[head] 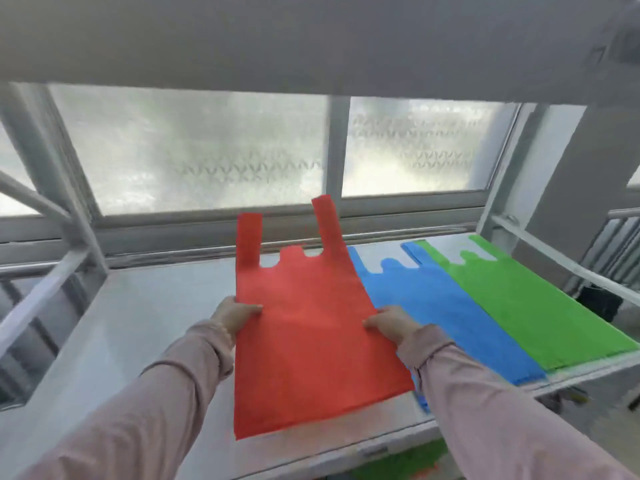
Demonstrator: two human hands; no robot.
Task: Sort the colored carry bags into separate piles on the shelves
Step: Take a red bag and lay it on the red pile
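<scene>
Left sleeve (138, 393): pale pink, reaching in from the bottom left corner toward the middle of the frame.
Right sleeve (502, 410): same pale pink, reaching in from the bottom right and crossing over the near end of the blue bag.
Green patch (408, 459): showing below the shelf's front lip; too blurred to tell what it is.
Shelf (138, 323): white and glossy, carrying all three bags; its left half is showing bare.
Red bag (311, 358): lying flat and lengthwise at the middle of the shelf, its bottom hem reaching the front lip and its right edge lapping over the blue bag.
Left hand (235, 315): gripping the red bag's left edge, thumb lying on top; the fingers are going under the fabric and hiding there.
Right hand (391, 323): gripping the red bag's right edge the same way, thumb on top, fingers tucking out of sight beneath.
Blue bag (433, 306): lying flat just right of the red one, between red and green.
Green bag (536, 306): lying flat at the shelf's right end, appearing to overlap the blue bag's right margin.
Red handles (327, 226): two straps sticking up toward the window.
Dark object (599, 303): sitting beyond the shelf's right rail; blurred.
Window (207, 150): frosted panes in a pale frame, running behind the shelf.
Upper shelf (311, 39): grey underside spanning the top.
</scene>
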